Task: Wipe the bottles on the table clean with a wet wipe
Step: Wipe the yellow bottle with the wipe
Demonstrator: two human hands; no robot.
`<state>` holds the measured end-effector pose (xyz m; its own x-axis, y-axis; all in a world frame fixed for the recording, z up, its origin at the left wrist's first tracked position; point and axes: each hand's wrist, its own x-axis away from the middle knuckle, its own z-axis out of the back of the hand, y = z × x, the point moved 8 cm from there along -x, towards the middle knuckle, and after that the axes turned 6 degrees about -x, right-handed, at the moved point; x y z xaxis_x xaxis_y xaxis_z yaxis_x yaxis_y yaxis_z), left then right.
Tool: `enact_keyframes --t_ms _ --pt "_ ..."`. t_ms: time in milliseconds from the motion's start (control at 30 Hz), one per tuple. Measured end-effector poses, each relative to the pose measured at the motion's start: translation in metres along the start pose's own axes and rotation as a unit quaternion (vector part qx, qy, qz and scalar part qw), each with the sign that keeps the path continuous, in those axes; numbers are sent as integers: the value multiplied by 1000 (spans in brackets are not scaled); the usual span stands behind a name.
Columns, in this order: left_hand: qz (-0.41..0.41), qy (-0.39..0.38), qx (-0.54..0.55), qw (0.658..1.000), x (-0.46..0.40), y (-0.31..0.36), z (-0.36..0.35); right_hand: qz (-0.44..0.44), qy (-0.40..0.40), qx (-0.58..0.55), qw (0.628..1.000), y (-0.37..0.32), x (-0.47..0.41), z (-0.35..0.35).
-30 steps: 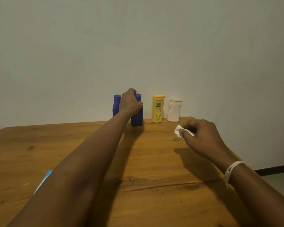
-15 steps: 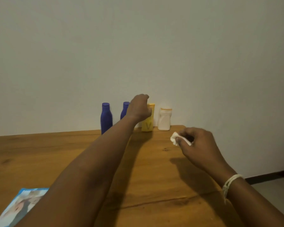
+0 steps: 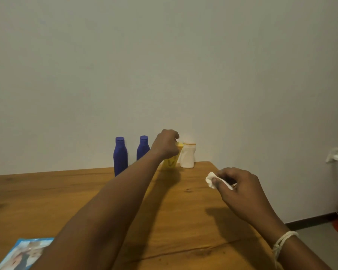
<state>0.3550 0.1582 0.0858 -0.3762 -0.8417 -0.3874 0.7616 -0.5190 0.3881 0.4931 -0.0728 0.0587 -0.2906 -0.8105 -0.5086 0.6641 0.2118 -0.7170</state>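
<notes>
At centre frame our left hand (image 3: 165, 143) curls its fingers round the smooth yellow bottle (image 3: 171, 160), tilted beside the squat white bottle (image 3: 188, 155). Two matte blue bottles (image 3: 121, 155) stand left of them on the grained wooden table (image 3: 47, 195). Lower right, our right hand (image 3: 240, 189) pinches a crumpled white wipe (image 3: 211, 180).

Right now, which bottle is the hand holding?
The yellow bottle: the left hand grips its top. Both blue bottles and the white one stand untouched.
</notes>
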Motion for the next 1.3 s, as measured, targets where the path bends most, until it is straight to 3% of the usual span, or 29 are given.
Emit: enact_keyframes --t_ms 200,333,600,867,1067,1200,1300 --pt "-19 64 224 972 104 44 52 -6 33 -51 998 -22 26 41" --pt "-21 67 301 951 184 59 87 3 11 -102 995 -70 52 53" --pt "-52 65 270 959 299 88 156 96 2 -67 993 -176 113 52" --pt "-61 95 285 952 353 99 209 184 -42 -25 982 -267 150 43" --pt "-43 89 290 952 364 85 235 138 -72 -60 986 -256 148 62" --pt "-50 96 298 948 362 89 237 191 -58 -44 979 -279 153 50" --pt "-41 112 345 931 360 84 241 183 -37 -73 980 -271 145 56"
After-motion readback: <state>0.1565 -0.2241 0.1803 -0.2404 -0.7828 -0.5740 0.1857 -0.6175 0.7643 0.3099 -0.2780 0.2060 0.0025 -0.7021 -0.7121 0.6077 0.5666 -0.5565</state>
